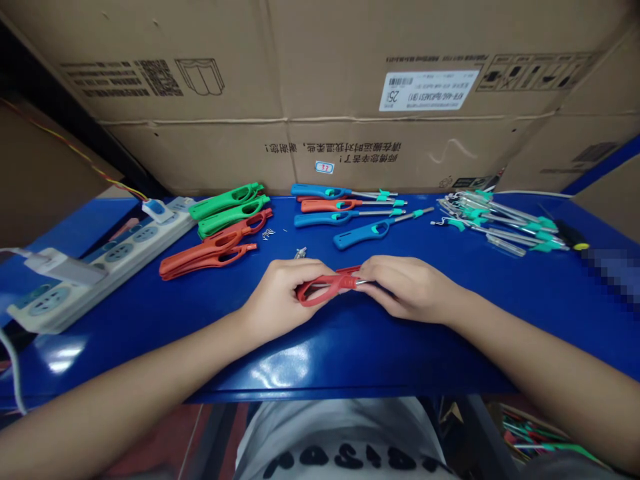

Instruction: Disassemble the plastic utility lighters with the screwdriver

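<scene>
Above the middle of the blue table, my left hand [283, 297] is closed around a red lighter casing [323, 291], whose looped trigger opening faces me. My right hand [410, 288] meets it from the other side, its fingers pinched on a short bit of silver metal tube [361, 283] at the casing's narrow end. Another red strip shows behind the casing, between both hands; whether it is a separate half I cannot tell. Most of the tube is hidden by my right fingers. Just beyond my left hand lies a small metal part [300, 253].
Green casings [230, 200] and red casings [210, 250] lie at left beside a white power strip [115, 260]. Blue lighters [363, 235] and an orange-red lighter [325, 205] lie beyond my hands. Metal tubes with teal triggers [510, 220] are heaped at right. Tiny screws [269, 234] lie loose. Cardboard [330, 80] walls the back.
</scene>
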{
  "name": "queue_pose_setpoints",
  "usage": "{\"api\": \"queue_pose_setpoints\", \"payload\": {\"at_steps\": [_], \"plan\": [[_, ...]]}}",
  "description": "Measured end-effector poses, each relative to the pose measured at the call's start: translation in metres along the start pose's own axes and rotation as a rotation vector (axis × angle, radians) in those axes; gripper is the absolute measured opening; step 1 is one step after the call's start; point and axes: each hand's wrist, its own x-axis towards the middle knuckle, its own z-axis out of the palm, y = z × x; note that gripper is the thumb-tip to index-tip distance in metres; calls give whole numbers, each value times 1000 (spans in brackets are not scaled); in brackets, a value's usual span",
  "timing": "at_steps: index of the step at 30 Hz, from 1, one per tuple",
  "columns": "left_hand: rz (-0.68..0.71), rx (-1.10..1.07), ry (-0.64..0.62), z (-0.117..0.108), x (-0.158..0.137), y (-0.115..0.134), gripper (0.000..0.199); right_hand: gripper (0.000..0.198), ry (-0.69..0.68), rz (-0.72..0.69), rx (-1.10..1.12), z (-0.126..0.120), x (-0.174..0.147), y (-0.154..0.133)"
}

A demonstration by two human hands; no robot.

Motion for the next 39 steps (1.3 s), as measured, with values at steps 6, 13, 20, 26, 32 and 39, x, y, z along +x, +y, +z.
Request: {"api": "queue_pose_setpoints", "payload": {"at_steps": [6,13,20,26,32,39], "plan": [[-42,-12,13,2,0,0,7,14,-36,-50,-125,0,1,-1],[-69,-15,-19,3,-1,-1,7,17,-69,-31,-71,3,-1,-1],[-318,-98,-17,-4,9,2,30,22,-170,142,-33,-6,3,-2],[-512,87,86,-31,16,-21,47,23,-274,451,-27,-14,1,11],[-445,576,-188,-44,10,-42,40,25,-415,486,100,-8,-3,19],[-490,602,-263,-40,7,-45,23,21,-330,485,182,1,-6,24]]}}
